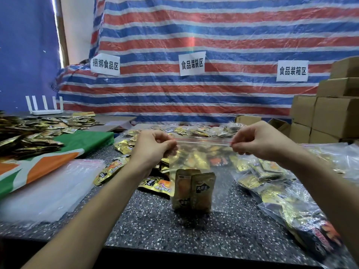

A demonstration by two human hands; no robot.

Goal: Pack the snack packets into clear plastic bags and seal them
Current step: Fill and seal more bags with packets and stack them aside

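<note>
Thumb and curled fingers of the left hand [153,147] pinch the left end of the red seal strip [204,140] on a clear plastic bag [221,171]. The right hand [258,142] pinches the right end in the same way. The strip runs taut and nearly level between them, raised above the table [151,222], and the bag hangs straight down from it, in the middle between the two forearms.

Two snack packets [194,191] stand upright side by side in the bottom left of the bag; the rest of the bag holds nothing. Whether the bag's bottom touches the table cannot be told.

In front of the bag a bare stretch of speckled tabletop reaches to the near edge. Loose packets [153,184] lie just behind and to the left of the bag.

Left of the left forearm lies a stack of flat empty bags [44,191], partly over a green, orange and white cloth [64,152]. Beyond it is a heap of gold packets [29,133].

On the right, filled bags [281,191] of packets crowd the table to its right edge, close under the right forearm. Cardboard boxes [330,117] are stacked at the far right against a striped tarp [194,35].
</note>
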